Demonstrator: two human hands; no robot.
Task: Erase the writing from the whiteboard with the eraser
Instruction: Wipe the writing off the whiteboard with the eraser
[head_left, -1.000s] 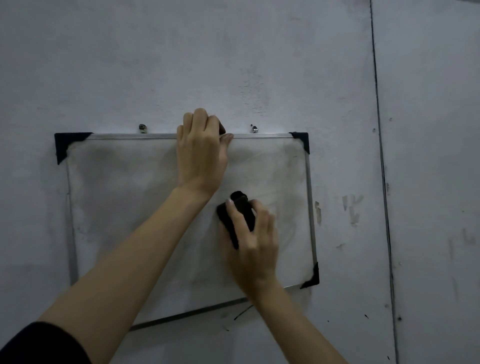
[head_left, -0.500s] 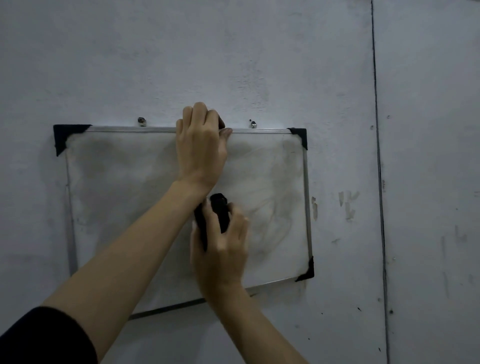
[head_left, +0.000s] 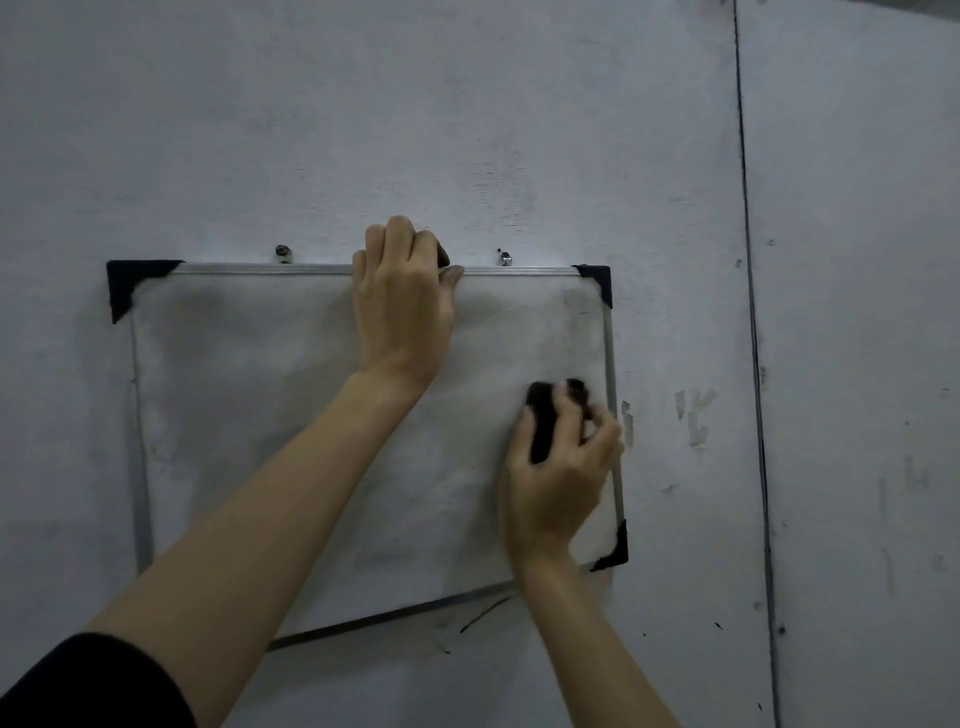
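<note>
A whiteboard (head_left: 249, 415) with a thin metal frame and black corner caps hangs on the wall. Its surface is grey with smudges and no clear writing shows. My left hand (head_left: 402, 301) grips the top edge of the frame near its middle, fingers curled over it. My right hand (head_left: 563, 467) presses a black eraser (head_left: 543, 421) flat against the board close to the right edge, about halfway down. The hand and eraser are blurred. My left forearm crosses the board and hides part of its lower left.
The pale wall (head_left: 467, 130) around the board carries two small screws, one (head_left: 283, 252) on the left and one (head_left: 504, 257) on the right, just above the frame. Scuffs (head_left: 693, 415) mark the wall to the right. A vertical panel seam (head_left: 748, 312) runs down further right.
My right hand swept the eraser left toward the board's middle, then back right to near the right edge. The left hand stayed on the top frame.
</note>
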